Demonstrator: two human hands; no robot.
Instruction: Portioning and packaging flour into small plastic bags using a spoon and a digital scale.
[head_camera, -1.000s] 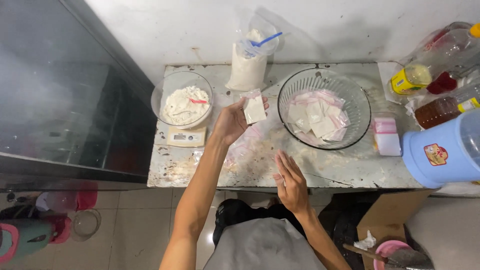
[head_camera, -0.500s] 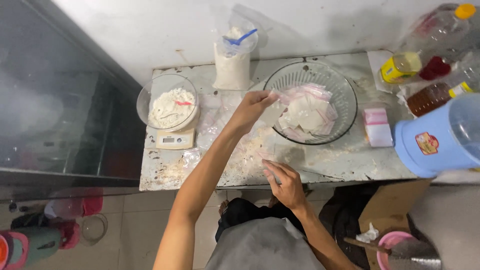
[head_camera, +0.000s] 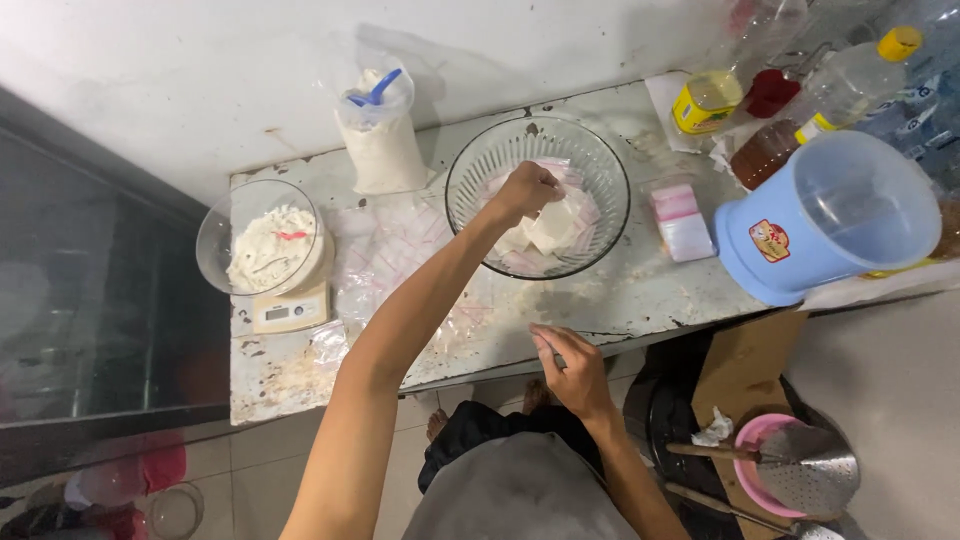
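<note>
My left hand (head_camera: 524, 190) reaches into a large clear glass bowl (head_camera: 470, 170) on the counter, fingers closed among small filled plastic packets (head_camera: 560, 225) lying in it; whether it still grips one is hidden. My right hand (head_camera: 570, 368) rests at the counter's front edge with fingers curled around a small thin object. A smaller glass bowl of white dough-like food (head_camera: 262, 245) sits on a white kitchen scale (head_camera: 290, 312) at the left. Empty clear plastic bags (head_camera: 385, 255) lie spread between the two bowls.
A bag of white powder with a blue scoop (head_camera: 378, 140) stands by the wall. A blue plastic jug (head_camera: 830, 220), bottles (head_camera: 860, 70) and a yellow-lidded jar (head_camera: 705, 102) crowd the right. A pink-and-white packet stack (head_camera: 680, 222) lies beside the big bowl. A pink bowl with a metal strainer (head_camera: 800, 470) sits below.
My left hand carried a small filled packet from the counter's middle rightwards and down into the large glass bowl. The right hand stayed at the front edge. The view shifted.
</note>
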